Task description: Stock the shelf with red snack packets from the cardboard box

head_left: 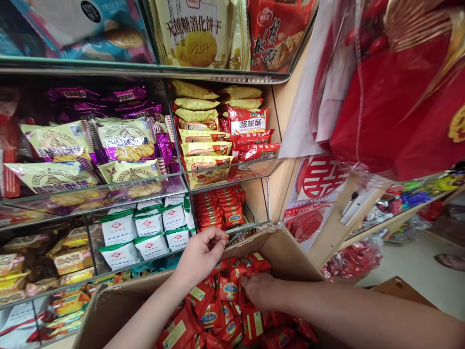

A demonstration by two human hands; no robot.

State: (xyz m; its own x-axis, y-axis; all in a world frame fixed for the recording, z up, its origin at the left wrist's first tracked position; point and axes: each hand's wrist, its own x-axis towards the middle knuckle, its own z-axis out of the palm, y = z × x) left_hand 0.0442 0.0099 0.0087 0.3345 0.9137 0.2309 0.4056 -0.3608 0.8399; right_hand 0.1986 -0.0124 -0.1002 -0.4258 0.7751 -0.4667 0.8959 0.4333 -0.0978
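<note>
My left hand (204,253) is over the far rim of an open cardboard box (286,252), fingers curled into a pinch. A bit of orange-red shows at its fingertips, too small to name. Just behind it, small red packets (232,215) stand in rows in a clear shelf compartment. My right hand (260,292) reaches down into the box among loose red snack packets (229,290) with blue and yellow labels. Its fingers are hidden by the packets, so their grip does not show.
Beside the red rows, white-and-green packets (148,246) fill a compartment. Above sit walnut shortbread packs (249,121) and biscuit packs (125,140) behind clear shelf lips. Red bags in plastic (395,106) hang at the upper right. A wooden shelf post (334,228) stands right of the box.
</note>
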